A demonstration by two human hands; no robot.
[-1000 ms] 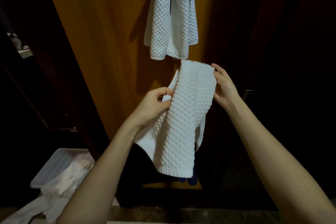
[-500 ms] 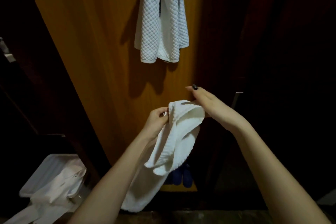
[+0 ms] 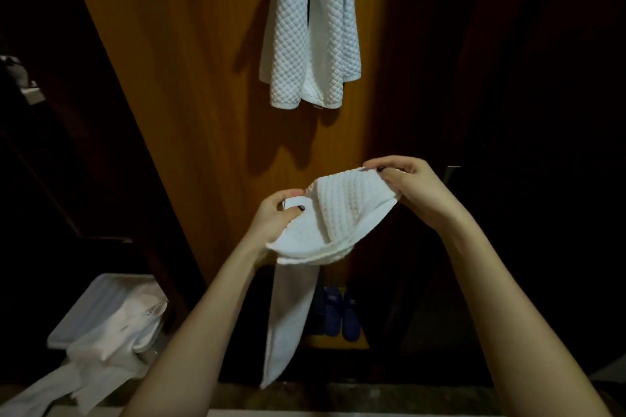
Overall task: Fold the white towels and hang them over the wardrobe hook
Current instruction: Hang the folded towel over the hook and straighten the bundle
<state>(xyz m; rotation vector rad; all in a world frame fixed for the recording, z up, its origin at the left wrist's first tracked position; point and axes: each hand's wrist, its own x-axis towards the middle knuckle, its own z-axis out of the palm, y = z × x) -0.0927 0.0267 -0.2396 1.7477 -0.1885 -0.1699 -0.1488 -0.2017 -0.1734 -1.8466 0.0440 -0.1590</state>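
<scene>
Between the two hands, in front of the wooden wardrobe panel (image 3: 203, 112), a white waffle-weave towel (image 3: 342, 213) is held up in a bunched, partly folded bundle. The left hand (image 3: 271, 220) grips its left edge: the fingers (image 3: 288, 196) curl over the top of the cloth and the thumb, with a dark-painted nail, presses on the front, so the fabric is pinched between them. The right hand (image 3: 416, 193) pinches the upper right corner, its fingers bent over the hem and the thumb tucked against the cloth beneath. The right-hand fingers sit higher than the left-hand ones, so the top edge slopes up to the right. Below the left fingers a long loose tail of the same towel hangs straight down beside the forearm. Well above both sets of fingers a second white towel (image 3: 308, 27) of the same weave hangs against the panel, its two halves side by side. Far below the fingers, behind the hanging tail, a pair of blue slippers (image 3: 338, 315) stands on the wardrobe floor. Down and to the left of the left fingers a white plastic bin (image 3: 84, 308) holds crumpled white cloth (image 3: 115, 342) that spills over its near edge.
</scene>
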